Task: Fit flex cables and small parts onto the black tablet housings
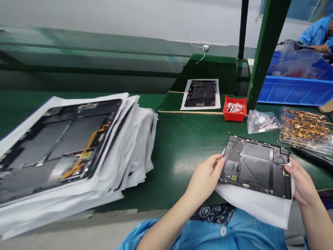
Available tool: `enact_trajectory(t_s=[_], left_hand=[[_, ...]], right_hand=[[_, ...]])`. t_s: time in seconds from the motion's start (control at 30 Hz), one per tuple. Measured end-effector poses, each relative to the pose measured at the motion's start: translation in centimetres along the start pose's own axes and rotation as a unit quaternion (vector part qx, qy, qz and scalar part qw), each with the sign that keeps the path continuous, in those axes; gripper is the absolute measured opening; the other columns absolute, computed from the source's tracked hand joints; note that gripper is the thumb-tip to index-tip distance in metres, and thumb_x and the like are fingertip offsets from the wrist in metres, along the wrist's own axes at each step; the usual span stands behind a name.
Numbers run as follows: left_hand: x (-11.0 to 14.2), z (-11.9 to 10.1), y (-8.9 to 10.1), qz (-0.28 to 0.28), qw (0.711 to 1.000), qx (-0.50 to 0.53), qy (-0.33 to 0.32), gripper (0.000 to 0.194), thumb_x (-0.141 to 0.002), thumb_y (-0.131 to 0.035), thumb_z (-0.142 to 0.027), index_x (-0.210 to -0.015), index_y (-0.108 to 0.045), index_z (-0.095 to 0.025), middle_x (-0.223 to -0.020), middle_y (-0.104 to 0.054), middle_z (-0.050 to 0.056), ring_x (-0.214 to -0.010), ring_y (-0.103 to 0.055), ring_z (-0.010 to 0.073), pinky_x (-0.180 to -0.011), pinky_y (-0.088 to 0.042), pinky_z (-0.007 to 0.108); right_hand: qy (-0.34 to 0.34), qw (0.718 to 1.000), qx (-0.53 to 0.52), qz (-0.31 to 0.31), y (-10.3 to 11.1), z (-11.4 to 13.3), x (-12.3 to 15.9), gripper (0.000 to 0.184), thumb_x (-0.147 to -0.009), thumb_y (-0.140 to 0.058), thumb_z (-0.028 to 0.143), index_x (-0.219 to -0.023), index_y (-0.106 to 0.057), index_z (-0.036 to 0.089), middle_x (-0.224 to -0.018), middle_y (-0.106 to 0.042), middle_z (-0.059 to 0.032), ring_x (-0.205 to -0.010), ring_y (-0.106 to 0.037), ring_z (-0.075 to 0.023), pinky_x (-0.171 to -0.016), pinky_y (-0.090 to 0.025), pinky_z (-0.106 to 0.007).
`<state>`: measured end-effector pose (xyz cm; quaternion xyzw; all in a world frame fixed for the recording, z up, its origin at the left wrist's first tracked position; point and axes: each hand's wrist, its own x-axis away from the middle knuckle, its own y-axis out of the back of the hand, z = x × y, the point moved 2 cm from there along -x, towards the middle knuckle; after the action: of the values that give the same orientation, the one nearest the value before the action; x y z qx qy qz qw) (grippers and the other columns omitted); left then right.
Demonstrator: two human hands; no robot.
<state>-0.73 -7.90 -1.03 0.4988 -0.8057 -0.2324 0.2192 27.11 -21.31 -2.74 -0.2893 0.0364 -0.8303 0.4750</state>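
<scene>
Black panel on a white sheet, at the bench's near edge. I see left hand and right hand gripping opposite sides. No orange ribbon visible on it, unlike the stacked panel; I'd judge it less complete.

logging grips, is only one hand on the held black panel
No, the left hand and the right hand grip the black panel at opposite sides.

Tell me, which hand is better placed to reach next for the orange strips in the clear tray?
Probably the right hand: it holds the right edge of the dark panel, nearer the strips. The left hand holds the opposite edge, farther away.
</scene>
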Motion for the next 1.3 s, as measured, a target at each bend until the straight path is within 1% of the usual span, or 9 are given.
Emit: enact_trajectory(t_s=[0.1,0.23,0.3,0.67,0.77,0.87,0.97,1.03,1.3], left_hand=[[-0.4,-0.4,-0.3,0.031,0.998,0.047,0.004,0.040,-0.097,-0.041,-0.043,-0.114,-0.069,-0.021,-0.100,-0.076,0.006,-0.096,-0.071,0.0246,-0.082,-0.056,0.032],[-0.4,-0.2,-0.5,0.046,0.991,0.099,0.075,0.046,-0.096,-0.039,-0.047,-0.125,-0.063,-0.019,-0.081,-0.071,0.003,-0.059,-0.065,0.0197,-0.053,-0.054,0.028],[-0.4,-0.1,-0.5,0.047,0.989,0.106,0.089,0.047,-0.096,-0.039,-0.048,-0.125,-0.062,-0.019,-0.078,-0.069,0.002,-0.047,-0.058,0.0167,-0.046,-0.051,0.027],[-1.0,0.3,-0.3,0.036,0.997,0.055,0.048,0.051,-0.098,-0.037,-0.048,-0.128,-0.063,-0.017,-0.069,-0.069,0.000,-0.039,-0.055,0.0156,-0.047,-0.048,0.027],[-1.3,0.5,-0.7,0.033,0.999,-0.019,0.006,0.049,-0.100,-0.033,-0.045,-0.126,-0.066,-0.020,-0.069,-0.072,0.000,-0.048,-0.063,0.0183,-0.054,-0.053,0.028],[-1.6,0.7,-1.0,0.027,0.997,-0.067,-0.022,0.045,-0.101,-0.035,-0.041,-0.119,-0.071,-0.022,-0.088,-0.078,0.004,-0.073,-0.074,0.0222,-0.068,-0.057,0.029],[-1.6,1.0,-1.1,0.017,0.995,-0.100,-0.026,0.040,-0.100,-0.039,-0.037,-0.116,-0.072,-0.020,-0.110,-0.077,0.008,-0.099,-0.073,0.0258,-0.085,-0.057,0.034],[-1.3,1.0,-1.1,0.006,0.991,-0.133,-0.022,0.038,-0.099,-0.043,-0.037,-0.117,-0.071,-0.019,-0.115,-0.075,0.010,-0.105,-0.071,0.0275,-0.092,-0.055,0.036],[-0.7,0.9,0.1,-0.049,0.965,-0.255,0.030,0.036,-0.100,-0.046,-0.040,-0.121,-0.065,-0.018,-0.119,-0.066,0.013,-0.102,-0.067,0.0307,-0.076,-0.052,0.036]], right_hand=[[0.002,1.000,0.003,-0.017,0.3,-0.1,0.1,0.054,-0.074,-0.083,0.035,-0.126,-0.068,0.027,-0.115,-0.077,-0.0070,-0.107,-0.072,-0.0310,-0.093,-0.057,-0.043],[0.014,0.998,0.004,-0.063,0.9,-0.2,-0.2,0.057,-0.075,-0.082,0.041,-0.127,-0.067,0.027,-0.113,-0.078,-0.0062,-0.104,-0.073,-0.0298,-0.092,-0.057,-0.043],[0.019,0.997,0.002,-0.078,0.9,-0.2,-0.5,0.063,-0.074,-0.084,0.041,-0.132,-0.063,0.028,-0.114,-0.077,-0.0062,-0.102,-0.074,-0.0289,-0.091,-0.058,-0.043],[0.041,0.996,0.023,-0.081,0.4,0.8,-2.3,0.073,-0.071,-0.085,0.045,-0.136,-0.060,0.027,-0.108,-0.078,-0.0046,-0.102,-0.072,-0.0266,-0.090,-0.055,-0.039],[0.043,0.995,0.046,-0.075,0.3,0.9,-2.5,0.074,-0.071,-0.086,0.046,-0.137,-0.059,0.025,-0.103,-0.078,-0.0041,-0.099,-0.072,-0.0260,-0.089,-0.055,-0.038],[0.046,0.994,0.078,-0.067,0.3,0.9,-2.5,0.075,-0.069,-0.088,0.046,-0.136,-0.059,0.025,-0.099,-0.078,-0.0039,-0.094,-0.072,-0.0241,-0.086,-0.055,-0.036],[0.049,0.990,0.117,-0.058,0.4,1.0,-2.6,0.078,-0.067,-0.088,0.049,-0.135,-0.059,0.023,-0.099,-0.078,-0.0057,-0.089,-0.073,-0.0252,-0.082,-0.057,-0.037],[0.052,0.986,0.151,-0.055,0.6,1.0,-2.7,0.076,-0.068,-0.086,0.052,-0.132,-0.061,0.022,-0.100,-0.078,-0.0080,-0.090,-0.073,-0.0272,-0.082,-0.057,-0.040],[0.125,0.928,0.330,-0.116,2.3,1.6,-2.9,0.047,-0.069,-0.083,0.046,-0.109,-0.076,0.022,-0.121,-0.073,-0.0103,-0.121,-0.061,-0.0332,-0.112,-0.037,-0.048]])
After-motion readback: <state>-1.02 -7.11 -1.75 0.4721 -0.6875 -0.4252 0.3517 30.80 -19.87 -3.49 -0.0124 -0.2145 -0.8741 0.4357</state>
